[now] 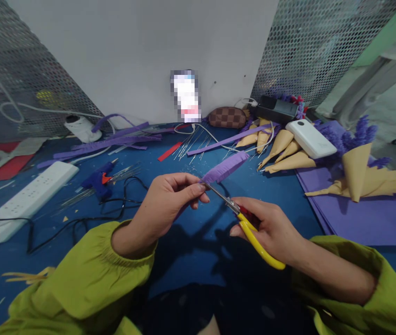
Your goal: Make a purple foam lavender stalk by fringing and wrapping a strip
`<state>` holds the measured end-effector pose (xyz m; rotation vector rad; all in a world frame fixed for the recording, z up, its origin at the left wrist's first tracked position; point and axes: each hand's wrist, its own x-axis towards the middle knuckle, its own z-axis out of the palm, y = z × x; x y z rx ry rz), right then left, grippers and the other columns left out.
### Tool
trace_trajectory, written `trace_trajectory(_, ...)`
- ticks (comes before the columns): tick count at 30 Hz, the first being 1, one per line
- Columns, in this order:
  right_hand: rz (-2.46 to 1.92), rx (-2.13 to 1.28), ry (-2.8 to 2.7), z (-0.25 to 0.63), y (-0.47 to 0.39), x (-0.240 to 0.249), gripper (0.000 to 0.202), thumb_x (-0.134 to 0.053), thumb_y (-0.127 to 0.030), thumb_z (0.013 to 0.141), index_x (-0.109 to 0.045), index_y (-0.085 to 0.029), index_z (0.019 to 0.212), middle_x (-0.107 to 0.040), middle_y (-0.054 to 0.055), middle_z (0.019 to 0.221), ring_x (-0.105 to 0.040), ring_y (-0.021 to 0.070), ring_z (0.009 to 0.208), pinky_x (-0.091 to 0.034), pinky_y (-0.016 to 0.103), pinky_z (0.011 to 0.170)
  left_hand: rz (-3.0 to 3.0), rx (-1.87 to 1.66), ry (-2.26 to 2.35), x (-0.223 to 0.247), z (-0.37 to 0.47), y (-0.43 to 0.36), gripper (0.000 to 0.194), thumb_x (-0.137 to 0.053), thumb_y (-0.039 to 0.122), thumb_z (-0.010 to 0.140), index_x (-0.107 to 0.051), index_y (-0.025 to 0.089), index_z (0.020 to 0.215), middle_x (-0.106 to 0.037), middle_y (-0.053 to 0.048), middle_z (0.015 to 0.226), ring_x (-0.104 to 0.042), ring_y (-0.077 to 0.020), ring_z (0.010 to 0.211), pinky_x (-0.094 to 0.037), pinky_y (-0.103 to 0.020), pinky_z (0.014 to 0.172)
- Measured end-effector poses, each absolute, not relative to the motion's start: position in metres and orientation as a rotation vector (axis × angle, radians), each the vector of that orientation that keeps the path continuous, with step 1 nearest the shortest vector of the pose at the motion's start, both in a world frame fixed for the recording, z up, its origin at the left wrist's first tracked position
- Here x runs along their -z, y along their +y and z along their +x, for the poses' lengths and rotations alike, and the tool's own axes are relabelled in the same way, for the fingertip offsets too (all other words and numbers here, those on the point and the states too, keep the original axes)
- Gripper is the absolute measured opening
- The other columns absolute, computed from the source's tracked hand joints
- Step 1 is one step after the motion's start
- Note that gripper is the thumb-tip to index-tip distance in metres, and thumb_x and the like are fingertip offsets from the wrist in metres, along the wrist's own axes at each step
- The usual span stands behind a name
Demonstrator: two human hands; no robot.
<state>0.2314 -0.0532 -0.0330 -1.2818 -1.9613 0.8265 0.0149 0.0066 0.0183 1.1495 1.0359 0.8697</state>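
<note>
A small craft workspace, likely a handmade-flower workshop, with a blue work table (170,251) against a pale panel (142,51) flanked by metal mesh (298,42). On the table lie a blue glue gun (97,180), a white power strip (32,197), thin wires (192,145) and purple strips (114,141). To the right, purple sheets (368,223) sit under a tan paper cone (356,170) holding purple blooms (361,132) (they resemble lavender). Small scraps (65,218) dot the surface.
</note>
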Motion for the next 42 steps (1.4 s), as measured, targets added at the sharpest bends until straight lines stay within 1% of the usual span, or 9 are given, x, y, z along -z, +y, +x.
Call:
trace_trajectory(6, -1.273, -0.826, -1.957, 0.2309, -0.0538, 0.0327, 0.040, -0.068, -0.049, 0.084, -0.065, -0.018, 0.109, -0.062, 0.003, 0.076, -0.053, 0.0135, 0.064, -0.041, 0.022, 0.056, 1.137, -0.871, 1.040, -0.0195, 0.0153, 0.0064, 0.015, -0.080, 0.025, 0.070, -0.069, 0.014, 0.068, -0.069, -0.002, 0.061, -0.053, -0.0096, 0.053, -0.041, -0.021, 0.051)
trace_trajectory(13, -1.271, -0.827, -1.969, 0.2309, -0.0527, 0.0326, 0.040, -0.066, -0.051, 0.085, -0.065, -0.018, 0.107, -0.060, 0.001, 0.074, -0.051, 0.0126, 0.062, -0.041, 0.022, 0.057, 1.132, -0.871, 1.039, -0.0190, 0.0152, 0.0068, 0.015, -0.080, 0.025, 0.070, -0.070, 0.014, 0.068, -0.068, -0.002, 0.059, -0.053, -0.0094, 0.053, -0.040, -0.021, 0.050)
trace_trajectory(18, -1.290, -0.819, -2.015, 0.2318, -0.0519, 0.0317, 0.047, -0.065, -0.054, 0.084, -0.062, -0.019, 0.115, -0.063, 0.004, 0.085, -0.054, 0.0145, 0.067, -0.043, 0.025, 0.062, 1.119, -0.894, 1.038, -0.0196, 0.0159, 0.0066, 0.015, -0.081, 0.026, 0.068, -0.071, 0.015, 0.069, -0.067, -0.002, 0.058, -0.056, -0.0109, 0.055, -0.040, -0.021, 0.050)
trace_trajectory(20, -1.312, -0.777, -2.025, 0.2319, -0.0523, 0.0317, 0.048, -0.065, -0.055, 0.084, -0.062, -0.020, 0.116, -0.063, 0.005, 0.086, -0.055, 0.0154, 0.068, -0.042, 0.025, 0.062, 1.121, -0.899, 1.049, -0.0192, 0.0157, 0.0065, 0.015, -0.081, 0.026, 0.068, -0.071, 0.015, 0.069, -0.067, -0.002, 0.059, -0.057, -0.0114, 0.056, -0.041, -0.021, 0.050)
trace_trajectory(28, -1.263, -0.810, -1.984, 0.2320, -0.0529, 0.0343, 0.039, -0.066, -0.047, 0.086, -0.064, -0.018, 0.112, -0.063, 0.003, 0.081, -0.054, 0.0140, 0.066, -0.043, 0.024, 0.061, 1.154, -0.884, 1.067, -0.0184, 0.0147, 0.0072, 0.017, -0.080, 0.027, 0.069, -0.070, 0.014, 0.069, -0.068, -0.002, 0.060, -0.054, -0.0104, 0.054, -0.042, -0.021, 0.051)
trace_trajectory(35, -1.250, -0.842, -1.974, 0.2320, -0.0524, 0.0315, 0.041, -0.064, -0.052, 0.086, -0.066, -0.017, 0.108, -0.061, 0.002, 0.075, -0.052, 0.0128, 0.062, -0.042, 0.023, 0.058, 1.145, -0.881, 1.067, -0.0204, 0.0152, 0.0072, 0.016, -0.081, 0.026, 0.068, -0.070, 0.014, 0.069, -0.067, -0.002, 0.059, -0.054, -0.0102, 0.053, -0.041, -0.021, 0.050)
trace_trajectory(42, -1.258, -0.844, -1.975, 0.2309, -0.0528, 0.0329, 0.040, -0.064, -0.052, 0.086, -0.066, -0.017, 0.105, -0.060, 0.002, 0.074, -0.050, 0.0123, 0.061, -0.040, 0.022, 0.056, 1.133, -0.872, 1.062, -0.0202, 0.0148, 0.0070, 0.014, -0.080, 0.026, 0.069, -0.071, 0.015, 0.069, -0.069, -0.003, 0.060, -0.054, -0.0103, 0.053, -0.041, -0.022, 0.051)
